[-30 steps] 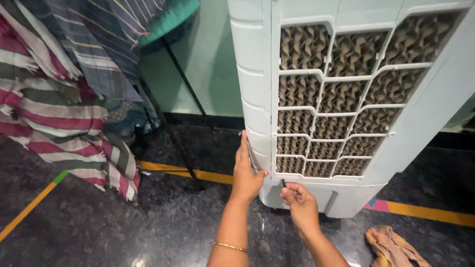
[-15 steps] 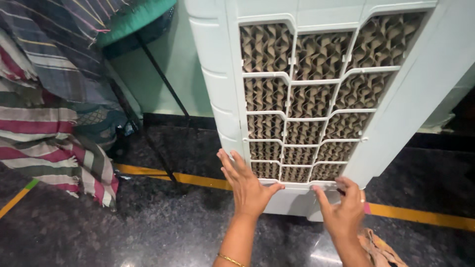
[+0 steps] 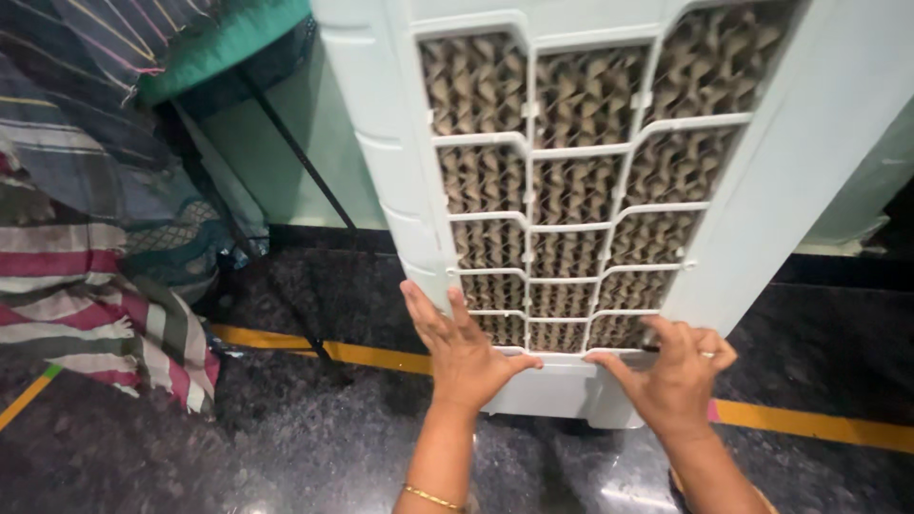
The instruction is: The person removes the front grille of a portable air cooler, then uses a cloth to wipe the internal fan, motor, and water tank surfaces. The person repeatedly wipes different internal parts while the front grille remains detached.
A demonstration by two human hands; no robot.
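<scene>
A tall white air cooler (image 3: 381,114) stands on the floor, leaning a little. Its side carries a white grille panel (image 3: 528,228) over a brown honeycomb pad (image 3: 571,190). My left hand (image 3: 466,357) lies spread on the panel's lower left corner, thumb hooked under the bottom edge. My right hand (image 3: 676,376) grips the lower right corner, fingers curled and thumb along the same edge. The left wrist wears a gold bangle (image 3: 433,497), and a ring (image 3: 705,354) is on the right hand. The cooler's base (image 3: 562,395) shows between my hands.
Striped cloths (image 3: 86,286) hang in a heap at the left beside a green-topped stand (image 3: 224,43) with thin black legs (image 3: 295,143). The floor is dark speckled stone (image 3: 286,447) with a yellow strip (image 3: 809,424) running behind the cooler. A pale green wall is behind.
My right hand has moved from the panel's lower middle to its lower right corner. My left hand slid onto the lower left corner. The view has shifted right, closer to the cooler.
</scene>
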